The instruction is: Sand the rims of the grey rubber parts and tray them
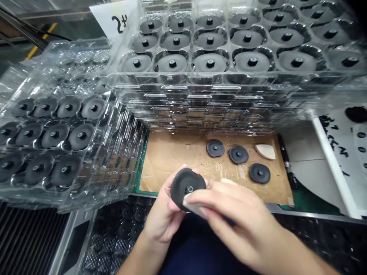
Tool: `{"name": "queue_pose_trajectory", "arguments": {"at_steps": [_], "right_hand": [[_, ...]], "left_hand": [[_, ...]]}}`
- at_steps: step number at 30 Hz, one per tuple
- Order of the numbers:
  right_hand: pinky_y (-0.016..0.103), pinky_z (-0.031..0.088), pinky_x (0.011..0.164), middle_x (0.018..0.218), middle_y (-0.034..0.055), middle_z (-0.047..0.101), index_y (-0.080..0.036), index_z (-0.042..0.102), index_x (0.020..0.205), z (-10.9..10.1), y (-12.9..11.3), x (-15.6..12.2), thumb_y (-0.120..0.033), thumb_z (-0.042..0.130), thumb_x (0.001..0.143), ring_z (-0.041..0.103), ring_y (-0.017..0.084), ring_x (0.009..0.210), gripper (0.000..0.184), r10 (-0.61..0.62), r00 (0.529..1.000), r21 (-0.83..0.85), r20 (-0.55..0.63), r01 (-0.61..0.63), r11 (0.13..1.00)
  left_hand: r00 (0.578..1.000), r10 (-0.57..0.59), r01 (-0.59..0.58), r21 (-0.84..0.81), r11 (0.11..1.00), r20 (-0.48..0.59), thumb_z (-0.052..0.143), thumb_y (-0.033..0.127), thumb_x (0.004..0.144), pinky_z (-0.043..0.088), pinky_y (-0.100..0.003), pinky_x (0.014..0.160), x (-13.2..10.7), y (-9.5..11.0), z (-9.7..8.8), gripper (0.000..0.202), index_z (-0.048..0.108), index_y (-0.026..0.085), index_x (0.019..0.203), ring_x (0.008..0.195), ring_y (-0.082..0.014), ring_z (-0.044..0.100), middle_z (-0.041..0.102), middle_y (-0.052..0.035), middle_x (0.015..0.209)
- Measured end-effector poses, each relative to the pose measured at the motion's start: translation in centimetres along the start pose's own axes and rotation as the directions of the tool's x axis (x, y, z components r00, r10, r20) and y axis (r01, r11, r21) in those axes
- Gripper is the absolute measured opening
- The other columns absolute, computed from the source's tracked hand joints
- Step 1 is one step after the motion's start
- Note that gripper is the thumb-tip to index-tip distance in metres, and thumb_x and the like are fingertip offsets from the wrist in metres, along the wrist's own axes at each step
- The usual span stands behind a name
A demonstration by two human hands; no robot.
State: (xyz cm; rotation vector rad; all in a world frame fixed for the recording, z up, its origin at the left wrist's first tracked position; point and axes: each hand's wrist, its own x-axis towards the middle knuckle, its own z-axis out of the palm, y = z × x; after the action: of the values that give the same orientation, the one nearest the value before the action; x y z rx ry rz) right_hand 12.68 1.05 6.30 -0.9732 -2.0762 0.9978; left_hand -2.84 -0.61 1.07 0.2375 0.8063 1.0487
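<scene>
My left hand (164, 214) grips a black disc-shaped part (180, 186) with a small raised hub at its middle, holding it tilted toward me. Between the thumb and fingers of my right hand (241, 214) is a pale, flat, thin piece (195, 205), its edge against the disc near the hub. What the pale piece is made of I cannot tell. Beyond my hands, three similar discs lie on brown cardboard: one disc (215, 148), another disc (238, 154) and a third disc (259, 173). A cream-coloured wedge-shaped piece (265, 151) rests beside them.
A tall stack of clear plastic trays (200, 80) full of black discs stands behind the cardboard (163, 160). Another tray stack (106, 152) rises on the left. A marker pen (291, 177) lies at the cardboard's right edge, beside a white panel (329, 152).
</scene>
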Motion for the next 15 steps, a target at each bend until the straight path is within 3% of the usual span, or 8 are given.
{"name": "queue_pose_trajectory", "arguments": {"at_steps": [2,4,7,9,10,11,13,15], "right_hand": [[0.024,0.042,0.064,0.081,0.0007,0.067,-0.017,0.061,0.101,-0.8,0.2,-0.9,-0.011,0.048,0.088,0.056,0.012,0.067,0.019,0.089,0.996,-0.107,-0.014,-0.09,0.99],[0.027,0.04,0.063,0.077,0.0022,0.064,-0.015,0.062,0.101,-1.2,0.4,-0.8,-0.012,0.048,0.089,0.053,0.014,0.066,0.019,0.095,0.99,-0.262,-0.106,-0.12,0.958],[0.029,0.035,0.058,0.068,0.0025,0.06,-0.016,0.066,0.097,-1.4,0.7,0.7,-0.013,0.043,0.091,0.045,0.015,0.06,0.024,-0.106,0.982,-0.38,-0.156,0.04,0.924],[0.029,0.036,0.058,0.069,0.0017,0.06,-0.019,0.068,0.093,-1.7,1.2,1.8,-0.012,0.041,0.092,0.046,0.014,0.061,0.028,-0.222,0.972,-0.277,-0.079,0.192,0.941],[0.028,0.038,0.061,0.073,0.0015,0.062,-0.02,0.068,0.093,-1.9,1.7,2.0,-0.012,0.042,0.091,0.049,0.014,0.064,0.027,-0.227,0.972,-0.2,-0.055,0.212,0.956],[0.027,0.04,0.064,0.077,0.0014,0.063,-0.021,0.067,0.095,-2.2,2.3,2.0,-0.011,0.043,0.09,0.052,0.014,0.068,0.027,-0.185,0.981,-0.137,-0.062,0.175,0.975],[0.027,0.044,0.069,0.085,0.0019,0.065,-0.022,0.066,0.1,-2.3,3.7,1.2,-0.013,0.047,0.09,0.056,0.014,0.076,0.024,0.03,0.983,-0.075,-0.18,-0.044,0.996],[0.027,0.046,0.071,0.092,0.0034,0.066,-0.022,0.065,0.102,-1.5,5.4,-0.7,-0.021,0.05,0.09,0.059,0.016,0.082,0.02,0.279,0.915,-0.022,-0.293,-0.298,0.954]], "left_hand": [[1.0,-0.007,0.007,-0.003,1.0,-0.005,0.084,0.026,0.052,0.045,-0.03,0.092,0.1,-0.1,0.0,0.054,0.067,0.029,0.103,0.099,-0.0202,0.061,0.067,-0.0005,0.109],[1.0,-0.022,0.022,-0.019,1.0,-0.013,0.085,0.026,0.05,0.046,-0.028,0.091,0.1,-0.2,0.4,0.055,0.068,0.028,0.102,0.099,-0.0192,0.061,0.068,0.0001,0.107],[0.998,-0.063,0.062,-0.039,0.997,-0.017,0.083,0.027,0.055,0.046,-0.027,0.091,0.0,-0.2,1.1,0.046,0.07,0.025,0.098,0.097,-0.0176,0.063,0.07,0.0013,0.101],[0.996,-0.08,0.081,-0.039,0.996,0.031,0.082,0.031,0.056,0.048,-0.024,0.089,-0.1,0.0,1.3,0.041,0.07,0.022,0.094,0.096,-0.0172,0.064,0.071,0.0009,0.097],[0.993,-0.092,0.095,-0.037,0.995,0.073,0.082,0.033,0.057,0.049,-0.024,0.086,-0.2,0.2,1.2,0.041,0.07,0.021,0.094,0.095,-0.0177,0.065,0.071,0.0003,0.096],[0.986,-0.109,0.115,-0.041,0.993,0.125,0.082,0.035,0.056,0.05,-0.024,0.083,-0.3,0.3,1.1,0.043,0.07,0.021,0.095,0.093,-0.0184,0.066,0.071,-0.0004,0.096],[0.966,-0.149,0.166,-0.068,0.984,0.21,0.081,0.036,0.057,0.053,-0.026,0.079,-0.4,0.5,0.8,0.048,0.069,0.022,0.101,0.09,-0.0209,0.068,0.071,-0.0023,0.101],[0.954,-0.185,0.215,-0.108,0.971,0.234,0.08,0.034,0.06,0.054,-0.027,0.078,-0.4,0.5,0.4,0.05,0.067,0.023,0.107,0.091,-0.023,0.068,0.07,-0.0036,0.106]]}}
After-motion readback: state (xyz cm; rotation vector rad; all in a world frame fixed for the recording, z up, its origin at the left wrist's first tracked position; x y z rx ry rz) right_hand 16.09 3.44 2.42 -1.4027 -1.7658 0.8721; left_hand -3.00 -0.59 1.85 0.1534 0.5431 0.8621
